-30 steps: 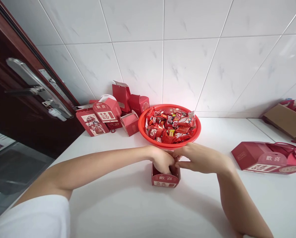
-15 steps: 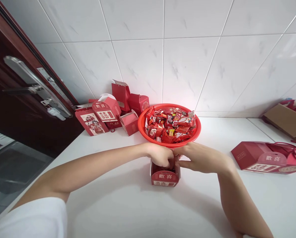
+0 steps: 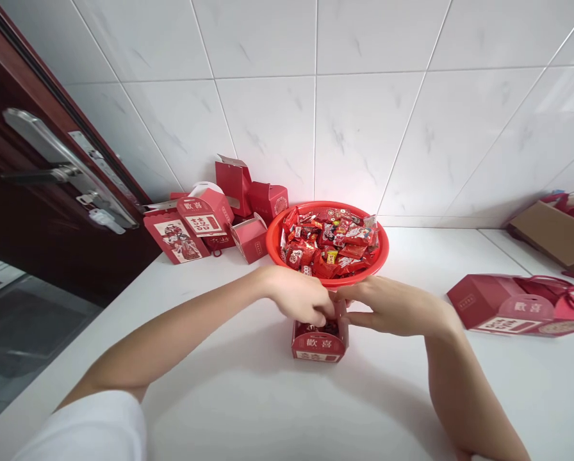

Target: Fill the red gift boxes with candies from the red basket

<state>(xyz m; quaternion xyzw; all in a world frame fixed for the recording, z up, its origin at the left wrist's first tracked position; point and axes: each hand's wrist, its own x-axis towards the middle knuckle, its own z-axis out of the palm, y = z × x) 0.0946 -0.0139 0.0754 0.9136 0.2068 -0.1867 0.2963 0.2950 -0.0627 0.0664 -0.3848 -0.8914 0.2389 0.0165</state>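
Note:
A small red candy box stands open-topped on the white counter in front of me, with dark red wrapped candies partly visible inside. My left hand reaches over its left side, fingers bent down into the opening; whatever they pinch is hidden. At the box's back right edge, my right hand grips the cardboard wall between thumb and fingers. Just behind both hands sits a red plastic basket heaped with red-wrapped candies.
Several red boxes stand at the back left, near a dark door with a metal handle. On the right lies a closed red box with a cord. Behind it is a brown cardboard box. A tiled wall bounds the counter.
My left hand has shifted slightly left and its wrist has risen, with more of the box's inside showing. My right hand stays at the box edge.

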